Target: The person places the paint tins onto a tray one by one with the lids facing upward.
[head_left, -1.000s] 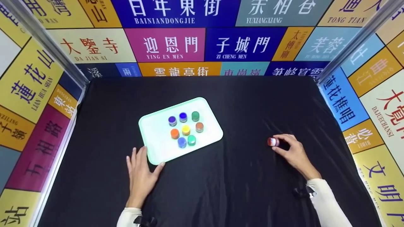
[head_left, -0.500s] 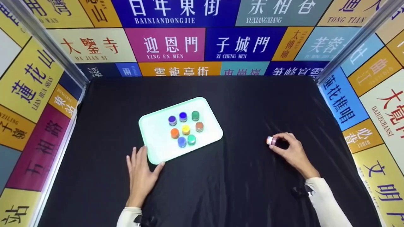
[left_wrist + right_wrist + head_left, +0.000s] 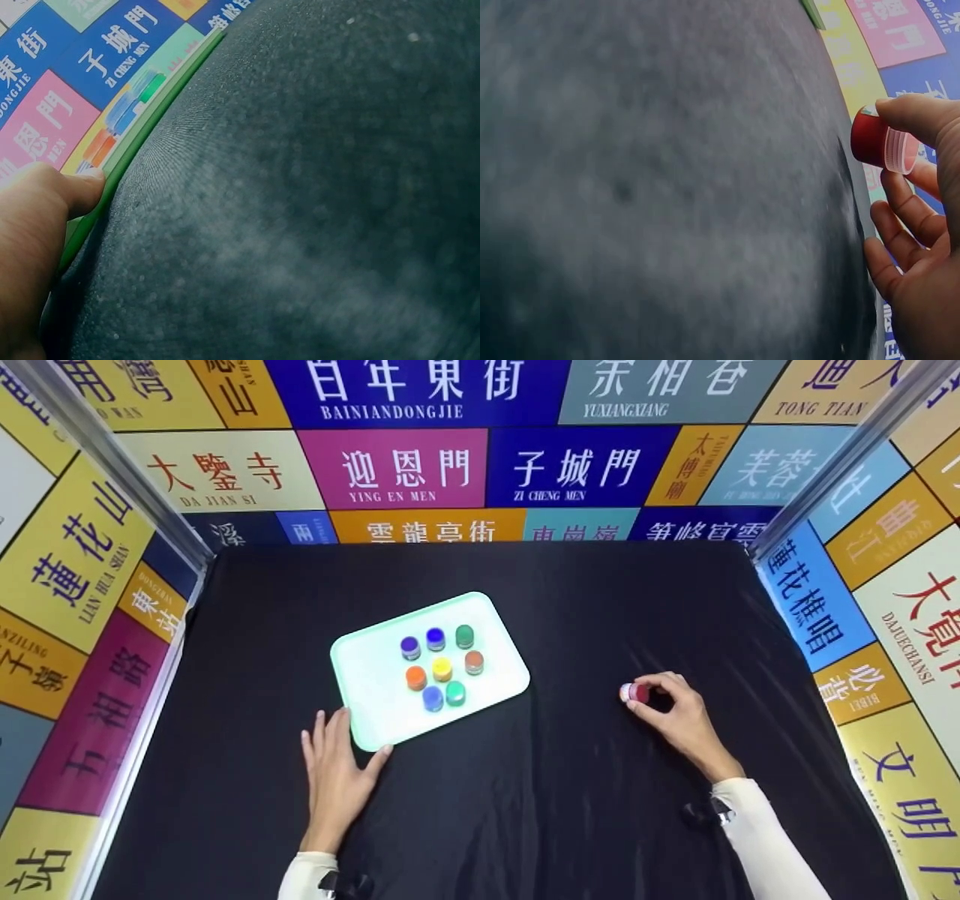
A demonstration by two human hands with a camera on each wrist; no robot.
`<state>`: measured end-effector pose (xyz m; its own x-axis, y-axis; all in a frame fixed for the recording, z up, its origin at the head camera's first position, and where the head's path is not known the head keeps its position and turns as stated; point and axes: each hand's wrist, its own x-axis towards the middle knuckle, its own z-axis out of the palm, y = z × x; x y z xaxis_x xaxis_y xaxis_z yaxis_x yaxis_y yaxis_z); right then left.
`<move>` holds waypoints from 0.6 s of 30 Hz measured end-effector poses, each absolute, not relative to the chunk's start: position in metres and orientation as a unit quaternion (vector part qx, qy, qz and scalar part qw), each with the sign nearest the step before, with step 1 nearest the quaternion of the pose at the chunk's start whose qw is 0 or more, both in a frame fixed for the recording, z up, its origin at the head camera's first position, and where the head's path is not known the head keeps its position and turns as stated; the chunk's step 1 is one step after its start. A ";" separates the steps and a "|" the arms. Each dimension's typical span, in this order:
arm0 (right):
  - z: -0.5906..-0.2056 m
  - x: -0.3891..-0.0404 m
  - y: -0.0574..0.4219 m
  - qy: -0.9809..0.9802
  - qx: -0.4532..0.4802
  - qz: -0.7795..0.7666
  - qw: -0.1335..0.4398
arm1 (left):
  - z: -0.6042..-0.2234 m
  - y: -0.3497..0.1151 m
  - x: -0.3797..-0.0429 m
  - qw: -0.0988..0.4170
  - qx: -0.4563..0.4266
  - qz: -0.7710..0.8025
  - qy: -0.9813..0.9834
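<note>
My right hand (image 3: 679, 724) pinches a small red paint jar (image 3: 634, 692) between thumb and fingers, over the dark cloth right of the tray. The jar lies on its side in the grip; in the right wrist view its red body (image 3: 868, 140) and clear ribbed end show. At the near left corner of a pale green-rimmed tray (image 3: 379, 720), my left hand (image 3: 334, 780) rests with straight fingers. Its thumb (image 3: 84, 187) touches the tray rim in the left wrist view. Several paint jars stand on the tray, among them a yellow one (image 3: 442, 669) and an orange one (image 3: 415, 678).
Black cloth (image 3: 570, 795) covers the table around the tray. Panels with coloured signs (image 3: 390, 465) enclose the back and both sides.
My right hand has moved slightly left with the red paint jar, which has turned in the fingers so a different side shows. My left hand and the tray stay in place.
</note>
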<state>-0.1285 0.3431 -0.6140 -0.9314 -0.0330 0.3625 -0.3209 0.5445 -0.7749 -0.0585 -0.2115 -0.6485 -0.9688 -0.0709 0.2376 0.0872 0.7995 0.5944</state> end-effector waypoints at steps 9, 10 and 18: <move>-0.615 -0.133 0.329 -0.862 0.107 0.467 0.163 | -0.649 -0.211 -0.059 0.125 -0.004 -0.318 -0.940; -0.619 -0.135 0.330 -0.864 0.108 0.465 0.161 | -0.649 -0.211 -0.059 0.125 -0.004 -0.318 -0.940; -0.620 -0.143 0.323 -0.866 0.127 0.460 0.148 | -0.649 -0.212 -0.058 0.124 -0.004 -0.319 -0.939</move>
<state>-0.1434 0.3228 -0.6199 -0.9238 -0.0844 0.3735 -0.3566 0.5445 -0.7592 -0.0584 -0.2120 -0.6487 -0.9692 -0.0719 0.2356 0.0865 0.7960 0.5991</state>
